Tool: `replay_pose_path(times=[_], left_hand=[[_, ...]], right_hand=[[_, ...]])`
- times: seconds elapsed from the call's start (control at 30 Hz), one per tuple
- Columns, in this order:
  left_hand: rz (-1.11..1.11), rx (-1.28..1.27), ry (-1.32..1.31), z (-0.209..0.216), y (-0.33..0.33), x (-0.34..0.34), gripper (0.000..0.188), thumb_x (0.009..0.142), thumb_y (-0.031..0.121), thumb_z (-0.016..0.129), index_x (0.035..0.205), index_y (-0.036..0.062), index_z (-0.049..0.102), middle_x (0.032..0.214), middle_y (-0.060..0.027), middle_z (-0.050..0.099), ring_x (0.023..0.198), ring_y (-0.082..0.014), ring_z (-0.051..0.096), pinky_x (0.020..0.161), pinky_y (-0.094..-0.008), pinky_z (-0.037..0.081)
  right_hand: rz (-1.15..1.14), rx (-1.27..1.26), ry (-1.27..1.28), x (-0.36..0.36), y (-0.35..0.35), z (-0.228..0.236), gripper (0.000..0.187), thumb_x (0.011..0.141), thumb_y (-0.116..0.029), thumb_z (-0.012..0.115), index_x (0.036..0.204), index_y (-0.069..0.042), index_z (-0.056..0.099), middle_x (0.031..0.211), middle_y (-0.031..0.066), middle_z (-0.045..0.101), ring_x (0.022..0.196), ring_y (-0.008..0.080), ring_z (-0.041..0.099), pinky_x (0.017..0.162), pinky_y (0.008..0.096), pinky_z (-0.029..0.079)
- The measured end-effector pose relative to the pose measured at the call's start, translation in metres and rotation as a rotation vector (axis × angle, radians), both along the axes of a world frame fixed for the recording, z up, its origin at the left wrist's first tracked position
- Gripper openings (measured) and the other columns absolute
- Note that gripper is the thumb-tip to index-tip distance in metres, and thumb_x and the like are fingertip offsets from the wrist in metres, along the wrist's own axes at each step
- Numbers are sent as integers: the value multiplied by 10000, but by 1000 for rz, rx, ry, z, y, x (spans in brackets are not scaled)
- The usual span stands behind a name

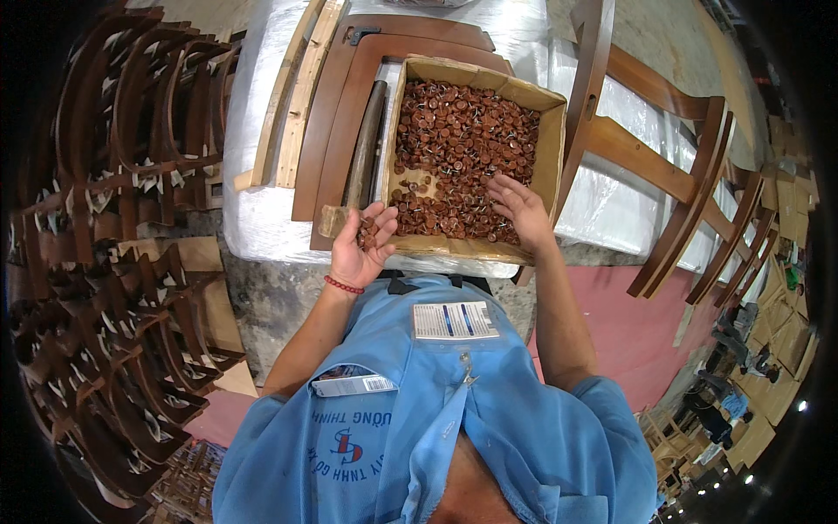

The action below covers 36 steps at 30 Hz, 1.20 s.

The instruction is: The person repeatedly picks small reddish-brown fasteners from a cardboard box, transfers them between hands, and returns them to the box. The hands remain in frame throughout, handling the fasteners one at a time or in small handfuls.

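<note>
A cardboard box [547, 175] in front of me holds a heap of small brown round-headed nail glides [463, 122], their metal shanks showing here and there. A patch of the box's bottom shows at its left side. My left hand [362, 244] is cupped palm up just outside the near left corner, with several of the glides resting in its curled fingers. Over the right part of the heap, my right hand [521, 211] has its fingers stretched out, apparently touching the pieces; I see nothing held in it.
A wooden mallet [365, 148] lies left of the box, its head beside my left hand. Brown wooden panels [319, 148] and pale wood strips [301, 113] lie on a plastic-wrapped surface [249, 210]. Chair frames [642, 153] lean at right; stacked curved chair parts [131, 105] fill the left.
</note>
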<state>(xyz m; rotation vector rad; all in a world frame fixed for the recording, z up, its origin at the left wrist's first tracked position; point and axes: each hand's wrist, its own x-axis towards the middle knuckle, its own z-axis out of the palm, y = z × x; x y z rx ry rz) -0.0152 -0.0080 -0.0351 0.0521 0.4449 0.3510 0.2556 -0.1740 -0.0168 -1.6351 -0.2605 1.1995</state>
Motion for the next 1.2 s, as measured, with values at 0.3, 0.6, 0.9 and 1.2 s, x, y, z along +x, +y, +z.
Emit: replay_pose_path(times=[0.3,0.6,0.9,1.2], left_hand=[[78,-24,114,11,-8,-2,349,1004,316,403,1208,66,535,1245,-136,582,1064,-239,627,784,-372,576],[74,-28,55,-3,-7,-8,315,990,298,450,1182,69,550,1134,-104,635,1020,-220,641,763,-367,578],[82,1,62,5,-10,-7,328,996,294,430,1201,64,544,1205,-121,603,1110,-253,598,865,-411,545],[-151,85,96,31,-6,11,351,1003,282,414,1220,28,520,1231,-142,582,1136,-275,577,908,-409,524]], right_hand=[[186,-43,-28,-18,10,-2,450,992,-221,460,1372,16,411,1357,137,503,1240,248,494,1010,361,412],[496,-183,-737,-55,60,4,270,896,-224,547,1079,-63,663,1034,164,659,983,326,618,879,376,485],[735,-183,-1156,-70,108,-38,196,849,-199,598,978,-63,659,912,154,618,885,336,621,778,430,509],[-18,186,425,-46,59,0,109,939,-181,565,993,-89,590,835,30,571,729,146,535,596,293,425]])
